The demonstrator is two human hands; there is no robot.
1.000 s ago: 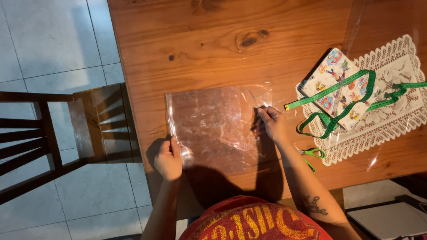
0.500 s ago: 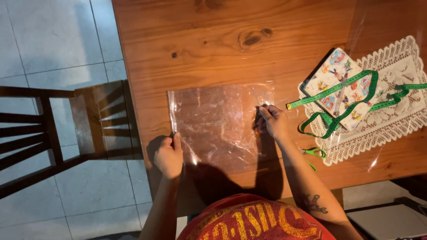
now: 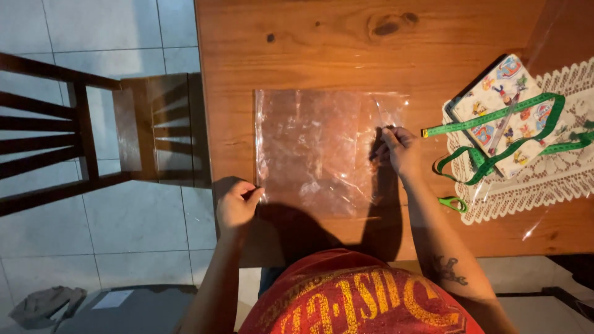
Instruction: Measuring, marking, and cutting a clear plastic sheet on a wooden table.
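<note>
Plastic sheet: a clear, crinkled, roughly square plastic sheet (image 3: 322, 148) lies flat on the wooden table (image 3: 297, 55), its creases catching the light.
Left hand: the left hand (image 3: 235, 201) pinches the sheet's near left corner, fingers closed together on the film at the table's edge.
Right hand: the right hand (image 3: 399, 148) rests on the sheet's right side, fingertips gathered and pressed on the plastic; whether they actually grip it cannot be told.
Table: warm brown boards with visible grain and a dark knot (image 3: 387, 26) near the far edge.
Doily: a white lace doily (image 3: 544, 179) with a scalloped border sits at the right, under a glossy clear cover.
Pouch: a flat rectangular pouch (image 3: 495, 93), white with small colourful cartoon figures and a dark trim, lies tilted on the doily.
Tape measure: a green tape measure (image 3: 489, 124) loops loosely over the pouch and the lace.
Scissors: a green scissor handle (image 3: 453, 203) shows at the doily's near corner.
Chair: a dark wooden slat-back chair (image 3: 124, 130) stands left of the table on pale floor tiles (image 3: 124, 37).
</note>
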